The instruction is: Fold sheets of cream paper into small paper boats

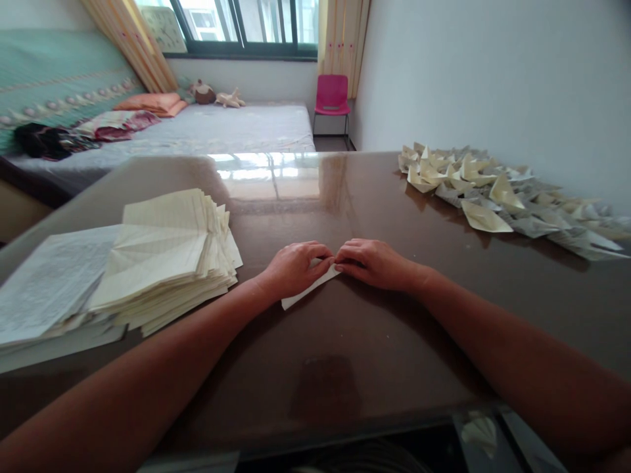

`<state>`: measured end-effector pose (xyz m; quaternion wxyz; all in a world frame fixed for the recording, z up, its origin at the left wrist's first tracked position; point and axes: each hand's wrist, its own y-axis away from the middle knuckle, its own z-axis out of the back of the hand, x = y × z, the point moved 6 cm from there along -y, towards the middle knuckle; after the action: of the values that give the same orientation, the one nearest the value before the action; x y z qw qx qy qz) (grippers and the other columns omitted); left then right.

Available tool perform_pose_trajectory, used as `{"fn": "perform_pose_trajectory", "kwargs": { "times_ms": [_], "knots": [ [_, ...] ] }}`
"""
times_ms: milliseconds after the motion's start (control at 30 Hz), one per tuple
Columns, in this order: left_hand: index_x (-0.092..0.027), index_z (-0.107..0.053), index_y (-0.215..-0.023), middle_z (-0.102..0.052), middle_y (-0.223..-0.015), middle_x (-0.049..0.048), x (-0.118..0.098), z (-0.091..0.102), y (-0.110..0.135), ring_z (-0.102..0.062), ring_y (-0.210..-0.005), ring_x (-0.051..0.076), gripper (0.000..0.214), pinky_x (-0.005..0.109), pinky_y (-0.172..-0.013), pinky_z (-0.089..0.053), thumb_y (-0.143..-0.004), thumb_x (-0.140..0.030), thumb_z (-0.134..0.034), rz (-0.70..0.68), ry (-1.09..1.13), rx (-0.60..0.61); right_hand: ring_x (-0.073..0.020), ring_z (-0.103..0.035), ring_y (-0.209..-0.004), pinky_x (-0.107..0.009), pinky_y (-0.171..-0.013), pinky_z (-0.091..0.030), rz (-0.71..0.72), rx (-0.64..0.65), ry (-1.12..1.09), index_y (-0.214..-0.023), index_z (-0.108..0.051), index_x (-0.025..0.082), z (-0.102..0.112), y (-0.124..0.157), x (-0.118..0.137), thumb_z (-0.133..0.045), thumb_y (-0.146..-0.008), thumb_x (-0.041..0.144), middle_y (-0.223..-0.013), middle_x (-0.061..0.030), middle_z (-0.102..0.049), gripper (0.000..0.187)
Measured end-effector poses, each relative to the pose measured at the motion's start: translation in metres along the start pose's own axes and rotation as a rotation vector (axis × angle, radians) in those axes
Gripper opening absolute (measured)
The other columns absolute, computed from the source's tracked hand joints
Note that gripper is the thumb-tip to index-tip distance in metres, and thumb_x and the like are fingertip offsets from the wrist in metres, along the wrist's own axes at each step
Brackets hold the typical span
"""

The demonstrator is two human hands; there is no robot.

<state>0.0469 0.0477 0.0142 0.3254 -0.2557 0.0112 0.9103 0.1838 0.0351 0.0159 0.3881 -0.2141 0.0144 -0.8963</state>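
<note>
Over the middle of the brown table, my left hand [298, 266] and my right hand [371, 263] meet at one piece of folded paper [311, 290]. Both hands have thumb and fingers pinched on it, near its upper end. A narrow pale strip of the paper shows below the left hand; the rest is hidden under the fingers. To the left lies a thick stack of creased, cream-coloured sheets [158, 246]. At the far right stand many folded paper boats [488, 190], some cream and some printed grey.
The glossy table [315, 361] reflects the window. Printed sheets [56, 282] lie left of the creased stack. Beyond the table are a bed [266, 128] and a pink chair [332, 95]. A white wall [493, 79] runs along the right.
</note>
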Motion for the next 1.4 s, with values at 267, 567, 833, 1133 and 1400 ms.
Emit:
{"fn": "perform_pose_trajectory", "kwargs": {
  "times_ms": [267,567,833,1133,1400],
  "knots": [
    [-0.026,-0.07,-0.09,-0.07,-0.087,-0.0008,-0.001,0.001,0.0,-0.06,-0.073,0.015,0.028,0.023,-0.066,-0.04,-0.087,-0.043,-0.049,-0.006,-0.047,0.045,-0.0157,-0.056,-0.082,-0.025,-0.071,-0.036,-0.013,0.022,0.013,-0.088,-0.062,0.019,-0.002,-0.001,0.001,-0.048,-0.093,0.029,-0.088,-0.0041,-0.064,0.018],
    [-0.022,-0.066,-0.095,-0.063,-0.068,-0.0021,0.007,0.006,0.0,-0.054,-0.059,0.013,0.024,0.023,-0.055,-0.036,-0.082,-0.037,-0.053,0.07,0.03,0.068,-0.0129,-0.054,-0.072,-0.024,-0.065,-0.034,-0.112,0.002,-0.017,-0.083,-0.066,0.019,0.011,0.002,-0.013,-0.054,-0.089,0.031,-0.084,-0.0029,-0.061,0.018],
    [-0.019,-0.06,-0.107,-0.065,-0.084,-0.0001,0.012,0.009,-0.003,-0.058,-0.068,0.012,0.035,0.022,-0.061,-0.044,-0.079,-0.038,-0.059,0.085,0.28,-0.059,-0.0111,-0.054,-0.066,-0.022,-0.062,-0.037,-0.14,-0.011,-0.206,-0.081,-0.068,0.016,0.01,0.0,-0.019,-0.058,-0.085,0.027,-0.075,-0.0018,-0.063,0.016],
    [-0.013,-0.064,-0.086,-0.068,-0.076,0.0029,0.034,0.009,-0.007,-0.061,-0.066,0.013,0.032,0.024,-0.059,-0.048,-0.069,-0.04,-0.069,0.26,0.643,-0.099,-0.0098,-0.05,-0.058,-0.021,-0.055,-0.036,-0.286,0.094,-0.355,-0.079,-0.065,0.015,0.015,0.007,-0.036,-0.059,-0.082,0.035,-0.065,0.0019,-0.061,0.02],
    [-0.015,-0.064,-0.084,-0.068,-0.074,0.0014,0.007,0.007,-0.003,-0.06,-0.067,0.013,0.024,0.023,-0.061,-0.048,-0.069,-0.032,-0.072,0.177,0.598,-0.126,-0.0132,-0.056,-0.075,-0.024,-0.068,-0.041,-0.157,-0.161,-0.282,-0.107,-0.064,0.021,0.022,0.001,-0.01,-0.071,-0.074,0.033,-0.091,-0.0011,-0.066,0.036]
  ]
}}
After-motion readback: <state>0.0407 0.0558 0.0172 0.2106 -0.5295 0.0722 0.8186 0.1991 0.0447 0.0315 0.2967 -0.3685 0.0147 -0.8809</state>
